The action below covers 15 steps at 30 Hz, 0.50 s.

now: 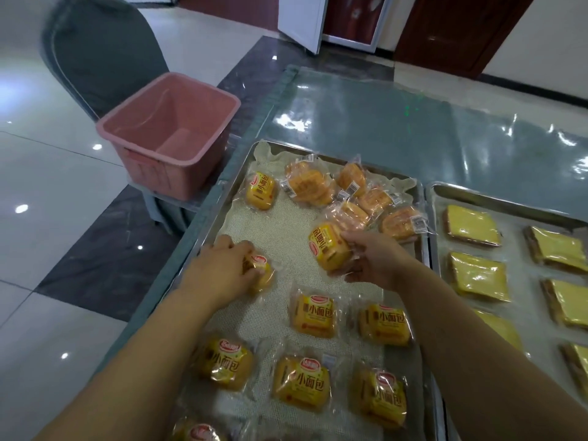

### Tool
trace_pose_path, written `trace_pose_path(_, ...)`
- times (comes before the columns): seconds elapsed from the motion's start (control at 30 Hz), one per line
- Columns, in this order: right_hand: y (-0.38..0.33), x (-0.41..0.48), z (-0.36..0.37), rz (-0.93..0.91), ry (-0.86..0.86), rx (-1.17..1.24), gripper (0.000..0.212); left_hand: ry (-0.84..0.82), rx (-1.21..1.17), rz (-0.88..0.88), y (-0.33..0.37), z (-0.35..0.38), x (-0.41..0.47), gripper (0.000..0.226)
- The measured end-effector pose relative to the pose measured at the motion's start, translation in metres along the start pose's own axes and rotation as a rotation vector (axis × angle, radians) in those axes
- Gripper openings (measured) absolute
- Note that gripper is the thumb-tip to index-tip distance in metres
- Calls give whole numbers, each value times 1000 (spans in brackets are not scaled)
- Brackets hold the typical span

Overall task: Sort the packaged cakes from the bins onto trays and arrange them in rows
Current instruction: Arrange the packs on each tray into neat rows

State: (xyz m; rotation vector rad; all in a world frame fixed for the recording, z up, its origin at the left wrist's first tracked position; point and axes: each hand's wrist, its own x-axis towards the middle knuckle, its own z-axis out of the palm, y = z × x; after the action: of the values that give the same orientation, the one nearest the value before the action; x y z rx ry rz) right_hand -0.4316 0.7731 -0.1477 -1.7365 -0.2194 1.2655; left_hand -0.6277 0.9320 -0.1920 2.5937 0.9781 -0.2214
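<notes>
Open mesh (286, 237) runs up the middle of the near tray (208, 224), a free lane between a lone packet (260, 190) at far left and a heap of clear-wrapped cakes (350, 192) crowding the far right corner. The left hand (229, 265), gripping a rim-side packet (265, 273), and the right hand (372, 259), holding a tilted packet (331, 248) over the mesh, flank that lane. Rows of packets (315, 316) fill the near end. A second tray (496, 198) of yellow slices (471, 226) lies just beside on the right. Beyond both, the bench (381, 122) lies open. A pink bin (165, 176) stands off its left edge.
</notes>
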Motion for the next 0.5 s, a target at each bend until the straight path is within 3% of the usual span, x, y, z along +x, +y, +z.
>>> trace_pose_path(0.17, -3, 15, 7, -11, 65, 97, 28, -5, 16, -23, -7, -4, -3, 46)
trace_pose_path(0.27, 0, 22, 11, 28, -19, 198, 22, 7, -5, 15, -9, -3, -4, 46)
trace_pose_path(0.33, 6, 23, 14, 78, 18, -122, 23, 12, -5, 44, -8, -3, -6, 51)
trace_pose_path(0.4, 15, 27, 12, 49, 187, -458, 45, -11, 12, 89, -7, -4, -7, 62)
trace_pose_path(0.5, 19, 27, 9, -158, 391, -766, 75, -110, 28, 189, -4, -4, -5, 79)
